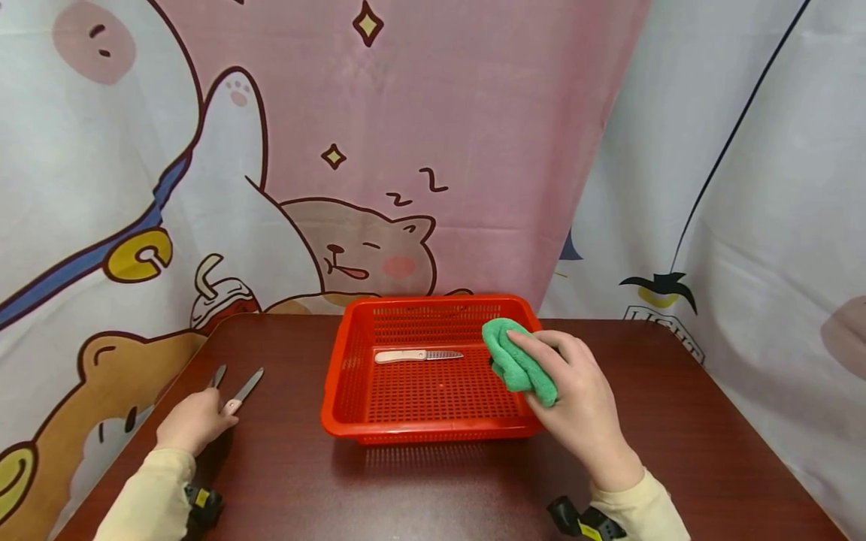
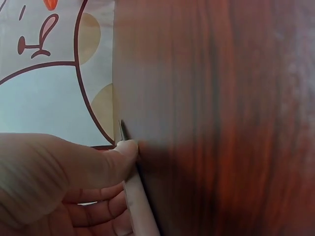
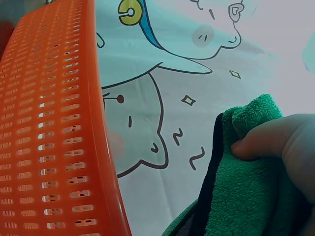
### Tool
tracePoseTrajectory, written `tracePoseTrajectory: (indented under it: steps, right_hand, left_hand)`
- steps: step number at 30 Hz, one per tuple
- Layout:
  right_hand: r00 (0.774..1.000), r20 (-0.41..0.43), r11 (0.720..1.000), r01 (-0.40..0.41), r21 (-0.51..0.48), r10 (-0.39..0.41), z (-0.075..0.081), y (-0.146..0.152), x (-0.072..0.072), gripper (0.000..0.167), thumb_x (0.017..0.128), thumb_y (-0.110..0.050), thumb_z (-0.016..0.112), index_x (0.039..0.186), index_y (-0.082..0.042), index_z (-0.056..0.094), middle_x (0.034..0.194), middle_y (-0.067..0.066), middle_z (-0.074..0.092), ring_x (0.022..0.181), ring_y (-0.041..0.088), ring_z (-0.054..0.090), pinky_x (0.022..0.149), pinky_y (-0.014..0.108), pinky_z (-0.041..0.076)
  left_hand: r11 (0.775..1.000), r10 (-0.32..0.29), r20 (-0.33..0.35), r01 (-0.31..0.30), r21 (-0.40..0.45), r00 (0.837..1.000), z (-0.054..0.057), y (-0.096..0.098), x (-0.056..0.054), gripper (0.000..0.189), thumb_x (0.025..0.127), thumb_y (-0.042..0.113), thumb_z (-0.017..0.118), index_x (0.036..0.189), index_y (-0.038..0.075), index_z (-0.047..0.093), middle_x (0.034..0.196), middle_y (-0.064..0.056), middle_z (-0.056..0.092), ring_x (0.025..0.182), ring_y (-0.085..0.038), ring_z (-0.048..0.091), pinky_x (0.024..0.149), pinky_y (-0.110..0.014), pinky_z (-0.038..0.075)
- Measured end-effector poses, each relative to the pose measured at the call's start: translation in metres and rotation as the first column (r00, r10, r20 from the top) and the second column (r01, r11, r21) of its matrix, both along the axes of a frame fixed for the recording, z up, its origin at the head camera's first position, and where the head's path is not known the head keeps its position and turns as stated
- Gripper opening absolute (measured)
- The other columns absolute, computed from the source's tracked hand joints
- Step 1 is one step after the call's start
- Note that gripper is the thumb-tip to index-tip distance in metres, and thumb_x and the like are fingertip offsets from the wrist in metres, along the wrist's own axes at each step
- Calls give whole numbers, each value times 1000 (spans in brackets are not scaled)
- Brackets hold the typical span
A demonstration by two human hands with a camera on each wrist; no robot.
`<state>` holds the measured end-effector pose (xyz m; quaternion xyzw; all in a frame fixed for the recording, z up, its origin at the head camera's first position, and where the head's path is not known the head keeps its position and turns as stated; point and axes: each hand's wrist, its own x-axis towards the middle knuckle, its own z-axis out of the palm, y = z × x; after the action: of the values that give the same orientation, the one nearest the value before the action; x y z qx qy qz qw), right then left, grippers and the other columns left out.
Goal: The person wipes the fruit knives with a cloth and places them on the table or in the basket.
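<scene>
At the table's left side, my left hand (image 1: 192, 422) pinches a knife (image 2: 141, 209) with a pale handle between thumb and fingers. Two blades stick out past this hand in the head view, a short one (image 1: 218, 376) and a longer one (image 1: 249, 384). Over the right rim of a red plastic basket (image 1: 443, 431), my right hand (image 1: 580, 402) grips a folded green cloth (image 1: 517, 362). The cloth's dark edge shows in the right wrist view. Inside the basket lies another knife (image 1: 402, 356), pale-handled, its blade toward the right.
The dark brown table (image 1: 284, 481) bears the basket near its back edge. Behind it hangs a cartoon-printed curtain (image 1: 501, 150), which also runs along both sides.
</scene>
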<state>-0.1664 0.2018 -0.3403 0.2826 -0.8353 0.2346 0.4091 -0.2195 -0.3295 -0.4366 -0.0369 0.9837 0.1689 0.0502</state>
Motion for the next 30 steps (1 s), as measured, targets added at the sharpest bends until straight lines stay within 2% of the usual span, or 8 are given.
tracePoseTrajectory:
  steps: [3,9,15,24,30]
  right_hand:
    - [1000,7,1000,4,1,-4,0,0,0,82,55,13,84,129,-18,66,117,9,60,107,29,54,82,39,45]
    - [1000,15,1000,5,-2,-5,0,0,0,82,56,13,84,129,-18,66,117,8,60,107,29,54,82,39,45]
    - [1000,19,1000,12,-4,-12,0,0,0,80,57,13,83,128,-18,67,116,9,60,107,29,54,82,39,45]
    - [1000,8,1000,12,-12,-12,-1,1,-1,80,57,14,82,128,-18,67,116,9,60,106,29,55,83,39,44]
    - [1000,9,1000,17,-13,-17,-1,2,-1,80,57,14,81,129,-18,67,116,9,60,106,29,55,82,39,44]
  left_hand:
    - [1000,14,7,-14,1,1000,0,1,0,30,88,24,74,85,-1,57,72,-10,53,64,-25,51,57,-42,43]
    - [1000,-9,-5,9,-8,1000,0,5,2,28,94,25,65,79,2,57,70,-9,51,64,-26,49,58,-42,42]
    - [1000,-26,4,26,-10,1000,1,7,1,30,98,26,58,83,0,60,71,-9,51,64,-26,48,59,-43,41]
    - [998,-63,4,63,-1,998,0,6,-1,26,95,19,59,81,-2,57,69,-9,47,62,-25,46,62,-41,40]
    - [998,-55,20,54,45,998,0,8,-2,20,91,14,60,82,-3,55,71,-9,46,63,-25,46,61,-39,39]
